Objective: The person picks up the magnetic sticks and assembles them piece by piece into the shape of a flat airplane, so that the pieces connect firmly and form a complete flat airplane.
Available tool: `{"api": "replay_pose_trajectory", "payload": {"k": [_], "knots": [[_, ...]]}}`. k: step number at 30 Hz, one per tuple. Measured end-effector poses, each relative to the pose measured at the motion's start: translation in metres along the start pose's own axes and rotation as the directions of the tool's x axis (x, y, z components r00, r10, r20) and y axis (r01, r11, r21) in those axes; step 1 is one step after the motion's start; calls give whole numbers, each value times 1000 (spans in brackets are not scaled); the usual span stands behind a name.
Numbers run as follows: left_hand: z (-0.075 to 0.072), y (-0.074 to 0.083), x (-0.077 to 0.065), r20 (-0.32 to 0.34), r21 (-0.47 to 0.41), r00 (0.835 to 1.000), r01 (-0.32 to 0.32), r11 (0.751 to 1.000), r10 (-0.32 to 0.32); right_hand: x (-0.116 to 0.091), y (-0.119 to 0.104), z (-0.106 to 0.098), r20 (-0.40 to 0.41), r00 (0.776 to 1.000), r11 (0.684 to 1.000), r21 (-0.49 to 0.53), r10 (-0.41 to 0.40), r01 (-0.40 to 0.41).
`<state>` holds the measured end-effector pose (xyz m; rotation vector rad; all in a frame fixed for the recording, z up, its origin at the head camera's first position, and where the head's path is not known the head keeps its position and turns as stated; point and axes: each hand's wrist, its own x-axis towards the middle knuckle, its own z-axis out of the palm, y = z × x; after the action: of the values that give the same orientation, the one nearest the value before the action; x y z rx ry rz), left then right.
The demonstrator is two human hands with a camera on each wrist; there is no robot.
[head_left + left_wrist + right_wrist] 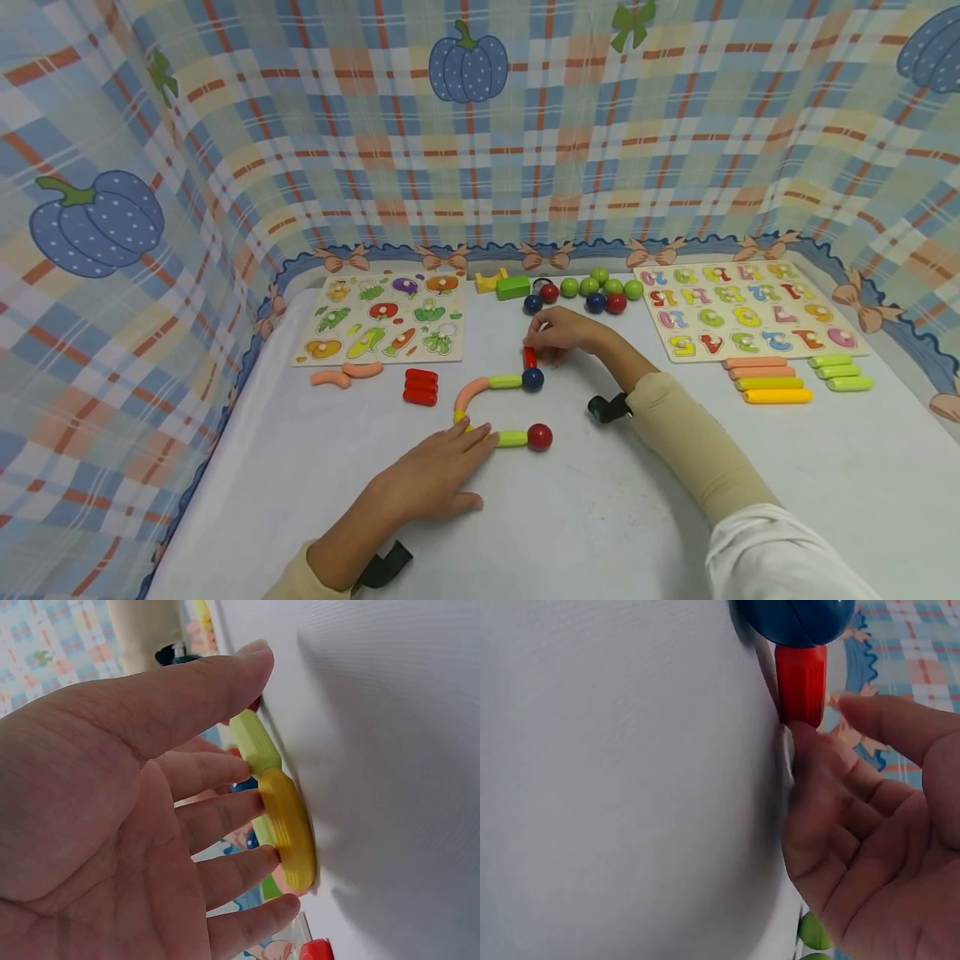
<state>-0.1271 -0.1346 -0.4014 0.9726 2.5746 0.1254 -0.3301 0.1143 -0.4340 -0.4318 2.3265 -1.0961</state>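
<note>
A chain of toy pieces curves over the white cloth. It runs from a red ball along a light green rod, a yellow curved piece, a pink curved piece and another light green rod to a blue ball. From that ball a short red rod points away toward the back. My right hand has its thumb and finger at the red rod's free end, pinching it lightly. The left hand lies with extended fingers touching the yellow piece, partly covering it.
Short red rods and pink curved pieces lie left. A vegetable puzzle board and number puzzle board stand at the back, with green balls between. Yellow rods and green rods lie right.
</note>
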Motion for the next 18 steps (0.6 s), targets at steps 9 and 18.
{"api": "replay_pose_trajectory", "payload": {"k": [9, 18], "knots": [[-4, -1, -2, 11, -29, 1000, -1, 1000, 1, 14, -54, 20, 106, 918, 846, -361, -381, 393], [0, -3, -1, -10, -20, 999, -35, 999, 35, 47, -101, 76, 395, 830, 703, -453, -394, 549]]}}
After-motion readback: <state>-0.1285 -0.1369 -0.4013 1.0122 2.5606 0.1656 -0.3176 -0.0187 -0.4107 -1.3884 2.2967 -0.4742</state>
